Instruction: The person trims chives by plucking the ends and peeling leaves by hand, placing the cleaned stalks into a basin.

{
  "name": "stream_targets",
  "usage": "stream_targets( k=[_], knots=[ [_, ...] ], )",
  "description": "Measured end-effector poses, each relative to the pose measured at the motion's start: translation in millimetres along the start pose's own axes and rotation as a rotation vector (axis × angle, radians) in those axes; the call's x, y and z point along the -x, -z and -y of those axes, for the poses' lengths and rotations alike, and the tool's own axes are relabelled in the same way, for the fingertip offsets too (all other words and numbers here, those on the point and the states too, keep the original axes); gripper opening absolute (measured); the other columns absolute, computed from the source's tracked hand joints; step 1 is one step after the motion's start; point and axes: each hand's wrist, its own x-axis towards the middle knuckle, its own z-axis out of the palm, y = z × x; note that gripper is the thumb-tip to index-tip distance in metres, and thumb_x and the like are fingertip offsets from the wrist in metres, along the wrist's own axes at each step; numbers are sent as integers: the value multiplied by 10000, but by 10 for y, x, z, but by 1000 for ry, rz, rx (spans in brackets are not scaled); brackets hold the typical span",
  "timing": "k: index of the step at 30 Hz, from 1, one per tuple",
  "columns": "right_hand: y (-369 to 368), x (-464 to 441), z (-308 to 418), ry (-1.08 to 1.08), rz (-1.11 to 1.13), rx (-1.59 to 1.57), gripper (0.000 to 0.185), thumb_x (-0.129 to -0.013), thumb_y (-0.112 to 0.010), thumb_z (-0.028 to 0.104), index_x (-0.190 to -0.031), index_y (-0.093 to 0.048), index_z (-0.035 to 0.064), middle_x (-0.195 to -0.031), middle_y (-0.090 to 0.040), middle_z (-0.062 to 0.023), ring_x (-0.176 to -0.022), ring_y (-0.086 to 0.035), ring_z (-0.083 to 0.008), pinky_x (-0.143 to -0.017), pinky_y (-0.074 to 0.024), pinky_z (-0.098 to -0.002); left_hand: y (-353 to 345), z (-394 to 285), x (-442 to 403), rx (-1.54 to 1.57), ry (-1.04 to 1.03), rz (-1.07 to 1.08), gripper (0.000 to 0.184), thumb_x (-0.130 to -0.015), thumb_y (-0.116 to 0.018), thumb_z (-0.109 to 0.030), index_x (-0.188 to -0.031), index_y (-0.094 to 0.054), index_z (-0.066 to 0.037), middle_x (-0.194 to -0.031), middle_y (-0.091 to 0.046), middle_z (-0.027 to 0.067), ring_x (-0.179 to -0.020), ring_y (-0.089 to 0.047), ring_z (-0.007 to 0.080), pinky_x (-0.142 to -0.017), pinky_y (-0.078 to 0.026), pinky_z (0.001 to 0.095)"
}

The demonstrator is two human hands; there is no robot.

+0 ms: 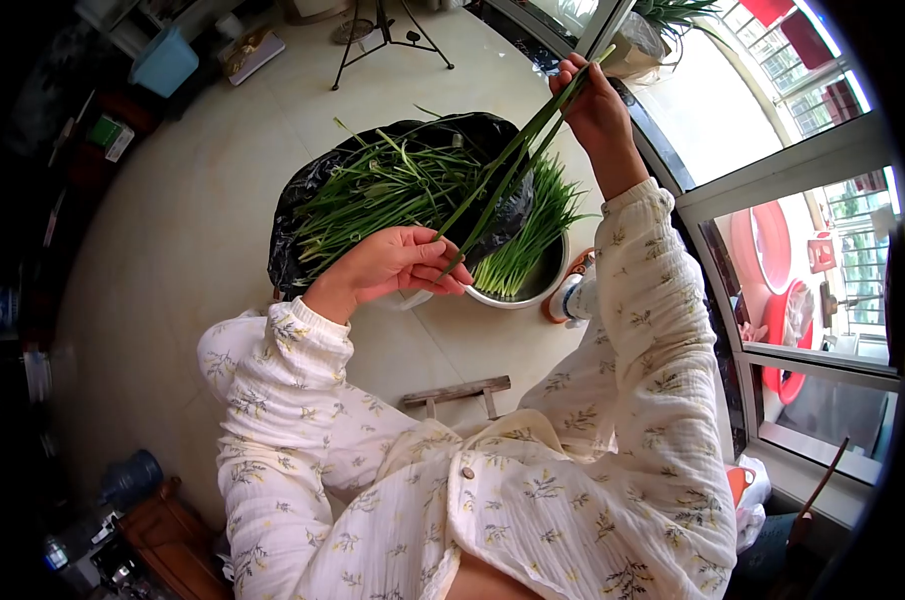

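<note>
Long green stalks [492, 190] stretch between my two hands. My right hand [594, 105], raised at the upper right, is closed round their pale end. Lower down, my left hand [412, 262] pinches the leafy end between thumb and fingers. Beneath them, a black plastic bag [290, 215] lies spread with a loose, tangled heap of green stalks [382, 185] on it. At its right, a round metal basin [532, 292] holds a neater bundle of stalks [522, 245], lying side by side. Part of the bag overlaps the basin.
A small wooden stool [457, 391] is below the basin, near my legs. A black metal stand [387, 38] and a blue bin [165, 62] are at the top. Glass doors [802, 165] line the right, with red tubs [787, 325] behind them.
</note>
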Motion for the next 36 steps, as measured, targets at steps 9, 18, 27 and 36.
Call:
stream_targets(
  k=[9, 18, 27, 36],
  knots=[
    [-88, -47, 35, 137, -116, 85, 348, -1014, -324, 256, -1090, -483, -44, -933, -614, -178, -801, -617, -274, -884, -485, -465, 109, 31, -52, 135, -154, -123, 340, -990, -427, -271, -1094, -573, 19, -1061, -639, 208, -941, -657, 269, -867, -525, 371],
    [-282, -46, -195, 295, -323, 176, 329, -1014, -320, 237, -1031, -481, -49, -931, -614, -215, -786, -624, -297, -850, -505, -476, 133, 68, -158, 318, -449, -389, 345, -989, -427, -281, -1128, -553, 9, -1170, -602, 185, -1108, -581, 284, -979, -462, 366],
    [-375, -146, -395, 322, -398, 169, 298, -1009, -328, 221, -1028, -465, -43, -936, -610, -224, -778, -636, -304, -833, -526, -472, 240, 88, -219, 424, -529, -454, 344, -993, -406, -310, -1159, -542, -41, -1217, -587, 144, -1167, -542, 263, -976, -455, 349],
    [-332, -275, -335, 445, -461, 159, 305, -1012, -296, 230, -1017, -449, -33, -909, -605, -236, -766, -625, -334, -829, -528, -493, 465, 195, -179, 560, -626, -709, 350, -1005, -354, -321, -1127, -552, -60, -1172, -617, 128, -1122, -576, 248, -928, -475, 349]
  ],
)
